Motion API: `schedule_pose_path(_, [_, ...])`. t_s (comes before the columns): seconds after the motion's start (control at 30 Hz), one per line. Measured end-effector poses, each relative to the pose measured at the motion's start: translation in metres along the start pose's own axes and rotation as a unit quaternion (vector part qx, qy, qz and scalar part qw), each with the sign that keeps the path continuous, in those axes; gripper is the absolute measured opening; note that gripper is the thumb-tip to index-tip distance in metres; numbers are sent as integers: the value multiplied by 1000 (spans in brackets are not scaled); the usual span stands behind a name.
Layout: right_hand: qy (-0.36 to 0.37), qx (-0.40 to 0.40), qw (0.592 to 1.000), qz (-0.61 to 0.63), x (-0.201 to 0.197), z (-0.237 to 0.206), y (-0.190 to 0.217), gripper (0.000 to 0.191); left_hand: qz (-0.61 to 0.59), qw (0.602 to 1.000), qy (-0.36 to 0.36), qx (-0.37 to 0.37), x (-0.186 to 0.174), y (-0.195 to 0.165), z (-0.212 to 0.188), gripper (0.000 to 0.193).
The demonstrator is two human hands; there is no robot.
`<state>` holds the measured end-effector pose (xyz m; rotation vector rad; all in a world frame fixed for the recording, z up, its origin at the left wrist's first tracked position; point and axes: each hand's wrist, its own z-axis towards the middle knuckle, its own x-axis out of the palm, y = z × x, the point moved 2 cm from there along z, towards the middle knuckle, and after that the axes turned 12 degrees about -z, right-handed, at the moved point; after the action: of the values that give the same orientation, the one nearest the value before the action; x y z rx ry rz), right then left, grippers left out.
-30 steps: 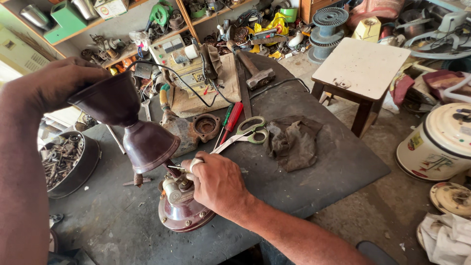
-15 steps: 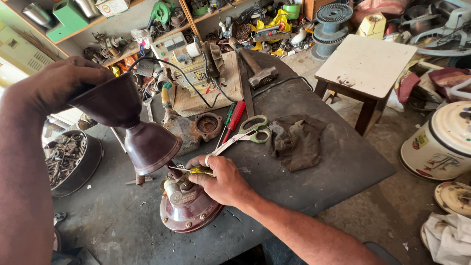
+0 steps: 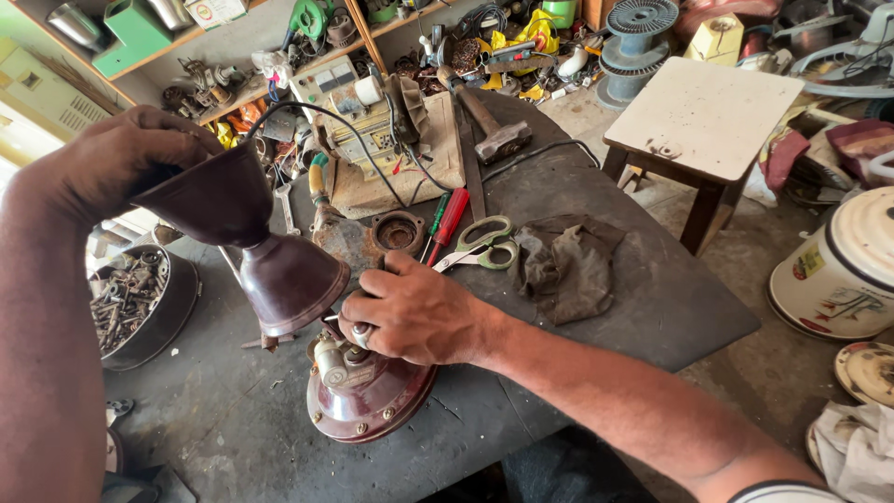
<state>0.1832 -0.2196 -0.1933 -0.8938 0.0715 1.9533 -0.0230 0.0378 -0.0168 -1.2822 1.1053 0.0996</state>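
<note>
My left hand (image 3: 130,163) grips the upper rim of a dark maroon cone-shaped cover (image 3: 251,237), lifted and tilted above a round maroon motor housing (image 3: 368,401) that rests on the dark worktable (image 3: 643,307). My right hand (image 3: 414,312) is closed over the top of the housing, its fingers curled around a small part near the shaft; what lies under the fingers is hidden. A small cylindrical capacitor (image 3: 328,361) sticks up from the housing just left of that hand.
Green-handled scissors (image 3: 480,247), a red screwdriver (image 3: 447,224), a dark rag (image 3: 563,265) and a round bearing cup (image 3: 399,233) lie beyond the hand. A hammer (image 3: 489,126), a white stool (image 3: 703,116), a bowl of scrap bolts (image 3: 130,298) and a white pot (image 3: 838,265) surround the table.
My right hand has slid from beside the housing onto its top and closed down there. The cone cover stays raised in my left hand.
</note>
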Motion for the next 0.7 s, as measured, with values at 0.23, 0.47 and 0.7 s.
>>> schedule_pose_path(0.23, [20, 193, 980, 31, -2, -7, 39, 25, -31, 998, 18, 41, -1, 2, -3, 35])
schedule_pose_path(0.47, [159, 332, 919, 142, -12, 15, 60, 40, -41, 999, 6, -22, -5, 5, -4, 37])
schedule_pose_path(0.7, [202, 359, 901, 135, -26, 29, 53, 22, -56, 997, -10, -55, 0, 1, -7, 36])
